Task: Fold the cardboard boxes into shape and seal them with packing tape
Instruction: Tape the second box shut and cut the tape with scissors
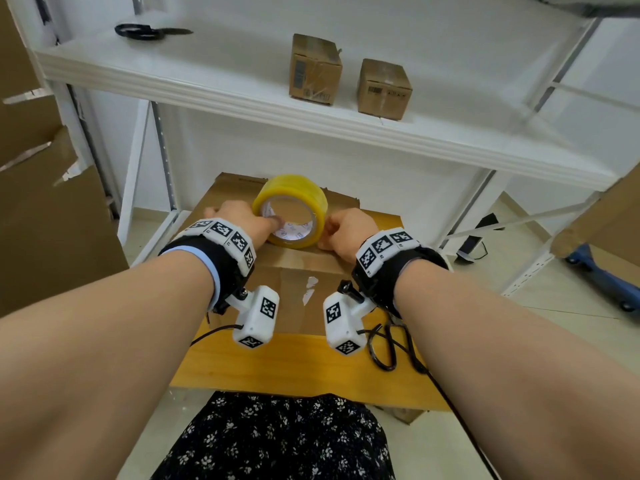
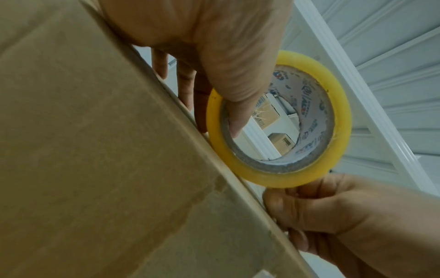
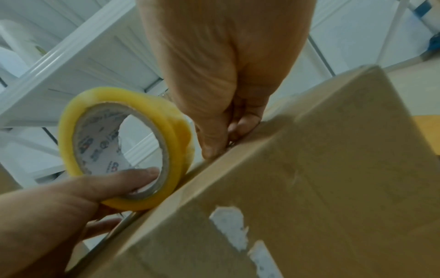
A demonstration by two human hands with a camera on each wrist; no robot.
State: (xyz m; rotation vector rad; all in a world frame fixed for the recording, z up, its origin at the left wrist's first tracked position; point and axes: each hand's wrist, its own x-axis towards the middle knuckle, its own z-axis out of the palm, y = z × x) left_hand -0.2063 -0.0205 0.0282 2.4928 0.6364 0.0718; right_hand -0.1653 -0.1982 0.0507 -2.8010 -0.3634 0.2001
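A brown cardboard box [image 1: 298, 271] [image 2: 95, 150] [image 3: 309, 188] stands on the wooden table [image 1: 294, 362], with torn white label patches on its near side. A yellow tape roll [image 1: 291, 199] [image 2: 342, 112] [image 3: 181, 135] stands on edge on the box's top. My left hand [image 1: 239, 220] [image 2: 226, 56] [image 3: 59, 203] grips the roll, thumb inside the core and fingers behind it. My right hand [image 1: 349, 230] [image 2: 333, 210] [image 3: 226, 65] is just right of the roll, its thumb and curled fingers pinching the clear tape end at the box's top edge. The strip itself barely shows.
A white shelf [image 1: 242, 88] above the table carries two small sealed boxes [image 1: 315, 69] [image 1: 384, 88] and black scissors [image 1: 149, 31]. Large flat cardboard [image 1: 45, 202] leans at the left. A black cable [image 1: 391, 348] loops on the table's right. A blue trolley [image 1: 602, 271] stands far right.
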